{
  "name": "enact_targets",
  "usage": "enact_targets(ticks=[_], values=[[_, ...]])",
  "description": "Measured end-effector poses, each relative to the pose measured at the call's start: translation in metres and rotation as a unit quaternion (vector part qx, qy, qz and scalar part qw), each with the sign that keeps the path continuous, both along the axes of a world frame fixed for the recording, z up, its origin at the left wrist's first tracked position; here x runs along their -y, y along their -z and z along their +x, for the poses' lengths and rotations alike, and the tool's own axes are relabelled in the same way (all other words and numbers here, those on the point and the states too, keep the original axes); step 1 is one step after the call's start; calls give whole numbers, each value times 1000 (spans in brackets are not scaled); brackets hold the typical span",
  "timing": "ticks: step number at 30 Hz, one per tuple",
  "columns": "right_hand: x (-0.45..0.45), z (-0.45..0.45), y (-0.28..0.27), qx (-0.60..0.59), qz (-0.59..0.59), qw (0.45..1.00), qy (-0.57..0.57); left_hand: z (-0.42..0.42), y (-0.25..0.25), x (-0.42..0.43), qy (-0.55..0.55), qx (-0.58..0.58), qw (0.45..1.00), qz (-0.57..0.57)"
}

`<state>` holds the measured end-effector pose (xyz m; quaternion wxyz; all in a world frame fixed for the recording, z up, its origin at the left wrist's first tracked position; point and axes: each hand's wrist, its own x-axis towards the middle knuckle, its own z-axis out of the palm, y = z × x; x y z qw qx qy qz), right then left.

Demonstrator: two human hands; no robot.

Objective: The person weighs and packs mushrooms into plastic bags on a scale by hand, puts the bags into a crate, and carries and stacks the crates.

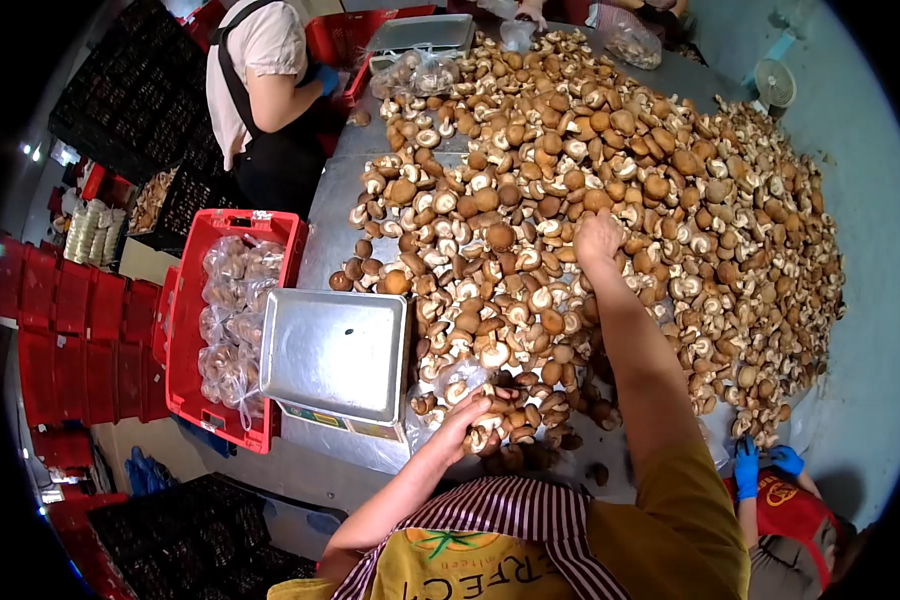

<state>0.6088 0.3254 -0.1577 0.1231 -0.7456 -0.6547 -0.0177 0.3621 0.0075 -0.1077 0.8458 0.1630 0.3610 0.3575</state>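
A large heap of brown-capped mushrooms (670, 200) covers the metal table (320, 235). My right hand (598, 238) reaches into the middle of the heap, fingers bent down on the caps; what it grips, if anything, is hidden. Near the table's front edge, my left hand (460, 420) is curved around the side of a clear plastic bag (462, 376) with mushrooms in and about it. The bag's lower part is hard to make out. To the left of that hand stands a scale (335, 350) with a bare metal pan.
A red crate (288, 250) with bagged mushrooms (235, 325) stands left of the scale. A second scale (420, 33) is at the far end. One person (265, 80) stands at the far left; gloved hands (747, 467) of another work at the lower right.
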Motion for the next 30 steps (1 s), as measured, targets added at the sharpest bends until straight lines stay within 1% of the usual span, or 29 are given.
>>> enact_targets(ticks=[2, 3, 5, 6, 8, 9, 10, 11, 12, 13, 14, 16, 17, 18, 20, 21, 22, 23, 24, 26, 27, 28, 30], values=[[3, 3, -11, -14, -57, 998, -6, -1, 0, 6, -46, -81, 995, 29], [9, 6, -13, -13, -55, 998, -4, -6, 6, 10, -45, -80, 996, 21], [28, 14, -15, -47, 18, 996, -76, -10, 6, 13, -49, -67, 997, 8], [36, 14, -17, -46, 19, 996, -76, -12, 5, 15, -53, -55, 997, -9], [51, 15, -23, -218, 81, 968, -93, -14, 7, 16, -54, -53, 997, -3], [55, 18, -29, -313, 26, 945, -93, -14, 4, 17, -38, -53, 998, -17], [56, 19, -33, -313, 26, 945, -93, -14, 2, 17, -22, -53, 998, -31], [58, 21, -36, -562, -56, 825, -42, -14, 1, 17, -21, -52, 998, -32], [59, 22, -42, -762, -132, 634, 13, -13, 1, 17, -22, -36, 999, -33], [62, 23, -54, -779, -138, 611, -30, -13, 1, 17, -23, -19, 999, -34], [57, 23, -61, -779, -138, 611, -33, -11, 4, 16, -24, -18, 999, -33], [43, 19, -78, -852, -138, 505, -29, -9, 12, 17, -53, -62, 996, -41], [33, 13, -88, -856, -140, 497, 12, -15, 12, 16, -31, -19, 998, -48], [13, 15, -80, -839, -156, 521, 4, -15, 13, 15, -33, -19, 998, -47], [-14, -4, -92, -723, -162, 672, -7, -14, 17, 16, -61, -50, 993, -84], [-24, -18, -102, -633, -174, 754, -21, -14, 19, 14, -62, -55, 993, -88], [-36, -28, -108, -533, -184, 825, -36, -14, 19, 12, -63, -56, 993, -88], [-62, -34, -72, -342, -50, 936, -60, -14, 17, 9, -55, -47, 995, -75], [-63, -47, -80, -253, -46, 966, -39, -13, 16, 7, -47, -39, 996, -62], [-75, -54, -63, -122, -115, 984, -53, -11, 14, 4, -55, -28, 997, -40], [-68, -55, -63, -105, -105, 986, -82, -9, 8, 2, -59, -28, 997, -41], [-63, -57, -60, -105, -105, 985, -84, -8, 4, 1, -63, -28, 997, -44], [-54, -56, -47, -165, -35, 983, -67, -8, 2, 0, -67, -27, 997, -35]])
